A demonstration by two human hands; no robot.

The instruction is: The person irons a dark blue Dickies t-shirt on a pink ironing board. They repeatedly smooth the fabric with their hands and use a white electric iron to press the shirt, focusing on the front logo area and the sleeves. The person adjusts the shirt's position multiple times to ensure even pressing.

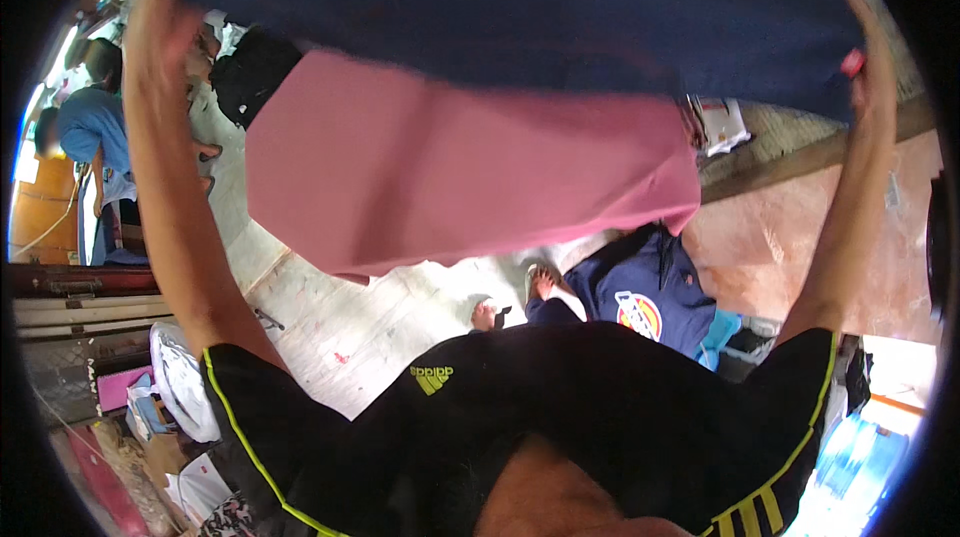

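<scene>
A wide navy cloth (520, 12) stretches between my raised arms across the top of the view, its near edge slightly blurred. My left hand (170, 12) is at the cloth's left edge, smeared by motion, with its fingertips by the upper rim. At the right edge, my right hand (872, 62) grips the cloth along its side. A small red item (852, 63) shows by that hand; I cannot make out what it is. Below the navy cloth lies a pink cloth (460, 167), spread out with a dark shadow band across it.
A dark blue garment with a round emblem (675, 287) lies near my lap. Two feet (540, 282) show on the pale floor (330, 337). At the left, a person in blue (95, 127) bends over. A reddish panel (800, 227) stands right, a blue plastic container (860, 472) lower right.
</scene>
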